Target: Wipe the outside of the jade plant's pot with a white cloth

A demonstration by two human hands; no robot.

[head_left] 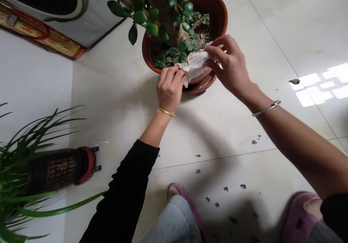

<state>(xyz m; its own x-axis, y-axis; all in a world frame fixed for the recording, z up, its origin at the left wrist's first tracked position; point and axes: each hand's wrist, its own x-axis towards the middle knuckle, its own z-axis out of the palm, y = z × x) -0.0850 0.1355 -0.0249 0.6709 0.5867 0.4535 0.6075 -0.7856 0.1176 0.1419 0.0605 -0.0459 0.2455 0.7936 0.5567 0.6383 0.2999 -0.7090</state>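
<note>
A crumpled white cloth (196, 63) is stretched between both my hands against the near rim of a terracotta pot (220, 16). My left hand (170, 87) is closed in a pinch on the cloth's left end. My right hand (231, 65) grips the right end with curled fingers. The pot holds a jade plant (163, 22) with thick green leaves and stands on a saucer (202, 86). Dry soil shows inside the pot behind the cloth.
Small fallen leaves and bits of debris (225, 188) lie on the white tiled floor near my purple slippers (297, 214). A second dark pot (59, 168) with long grass-like leaves stands at left. A grey appliance (81, 15) sits at top left.
</note>
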